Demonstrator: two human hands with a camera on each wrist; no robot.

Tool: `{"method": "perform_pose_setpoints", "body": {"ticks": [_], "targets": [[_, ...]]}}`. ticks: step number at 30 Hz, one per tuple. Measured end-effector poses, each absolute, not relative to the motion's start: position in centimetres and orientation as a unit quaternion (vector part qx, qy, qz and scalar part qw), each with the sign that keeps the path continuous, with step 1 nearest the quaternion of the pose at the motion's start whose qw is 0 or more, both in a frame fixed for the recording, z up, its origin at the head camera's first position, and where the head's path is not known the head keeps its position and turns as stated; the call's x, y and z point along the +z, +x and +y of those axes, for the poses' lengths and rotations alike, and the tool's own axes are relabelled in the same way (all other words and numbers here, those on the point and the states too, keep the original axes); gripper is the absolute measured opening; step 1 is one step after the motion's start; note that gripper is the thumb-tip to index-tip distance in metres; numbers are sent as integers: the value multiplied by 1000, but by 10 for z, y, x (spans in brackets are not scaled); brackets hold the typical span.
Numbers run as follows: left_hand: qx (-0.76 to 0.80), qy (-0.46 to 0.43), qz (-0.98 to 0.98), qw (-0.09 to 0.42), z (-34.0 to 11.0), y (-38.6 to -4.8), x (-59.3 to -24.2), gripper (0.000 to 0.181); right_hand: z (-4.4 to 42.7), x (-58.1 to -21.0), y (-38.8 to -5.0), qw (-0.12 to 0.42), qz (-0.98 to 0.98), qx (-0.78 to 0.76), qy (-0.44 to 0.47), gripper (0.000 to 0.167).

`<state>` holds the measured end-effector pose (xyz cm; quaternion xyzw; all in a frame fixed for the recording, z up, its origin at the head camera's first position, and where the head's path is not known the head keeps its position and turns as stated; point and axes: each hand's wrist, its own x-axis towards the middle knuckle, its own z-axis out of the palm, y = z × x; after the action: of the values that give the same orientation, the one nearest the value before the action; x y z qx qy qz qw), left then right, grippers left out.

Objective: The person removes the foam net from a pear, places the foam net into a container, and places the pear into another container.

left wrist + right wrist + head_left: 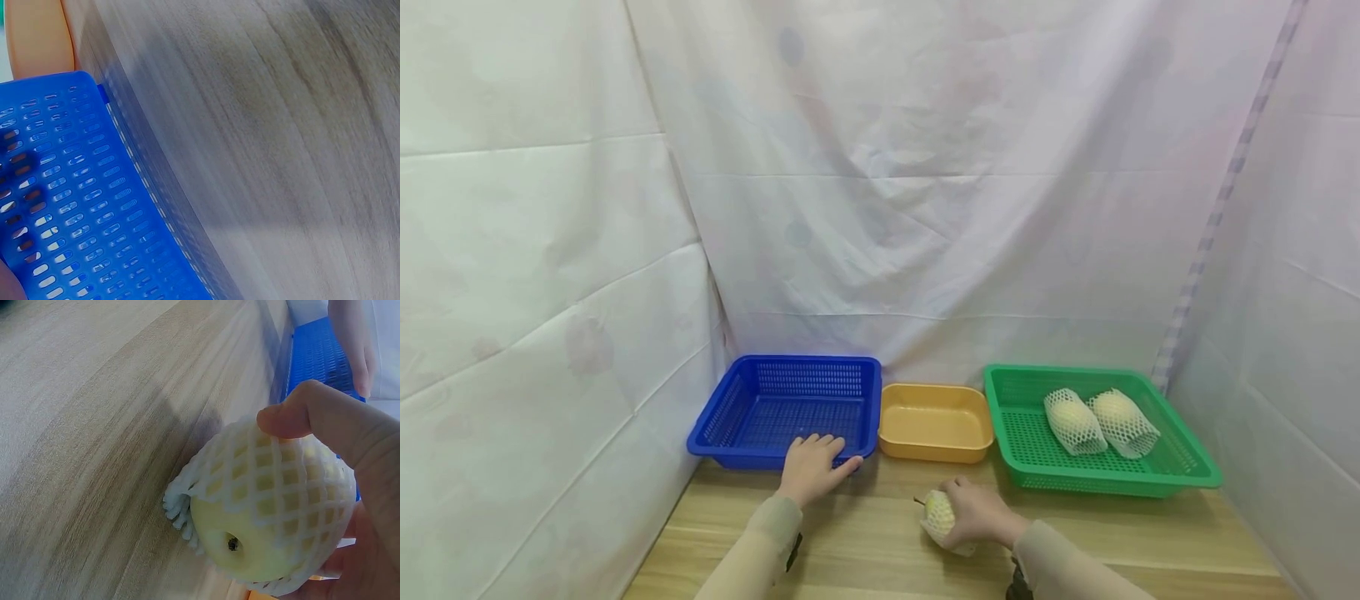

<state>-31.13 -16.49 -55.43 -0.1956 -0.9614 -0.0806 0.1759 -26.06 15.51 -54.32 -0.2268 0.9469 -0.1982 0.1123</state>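
My right hand grips a pale yellow pear in a white foam net, just over the wooden table. The pear's stem points left in the head view. Up close in the right wrist view, the thumb presses the net and the pear's blossom end faces the camera. At the near rim of the blue basket, my left hand lies with fingers loosely extended over the edge. Only a sliver of that hand shows in the left wrist view, beside the slotted basket wall.
A shallow yellow-orange tray stands between the blue basket and a green basket. Inside the green one lie two netted pale fruits, a left one and a right one. White cloth hangs behind and at both sides.
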Motion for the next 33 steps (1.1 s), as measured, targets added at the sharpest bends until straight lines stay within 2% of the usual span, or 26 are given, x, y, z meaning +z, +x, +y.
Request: {"method": "perform_pose_setpoints", "body": {"ticks": [5, 11, 22, 33], "targets": [[-79, -195, -961, 179, -164, -309, -552, 56, 153, -549, -260, 102, 950, -185, -231, 75], [-81, -191, -964, 167, -164, -308, -552, 56, 152, -560, -261, 98, 953, -174, -229, 84], [-78, -197, -962, 174, -162, -311, -552, 65, 151, -564, -256, 79, 954, -179, -226, 86], [-82, -198, -961, 176, -162, -309, -551, 58, 148, -567, -254, 84, 955, -197, -204, 90]]}}
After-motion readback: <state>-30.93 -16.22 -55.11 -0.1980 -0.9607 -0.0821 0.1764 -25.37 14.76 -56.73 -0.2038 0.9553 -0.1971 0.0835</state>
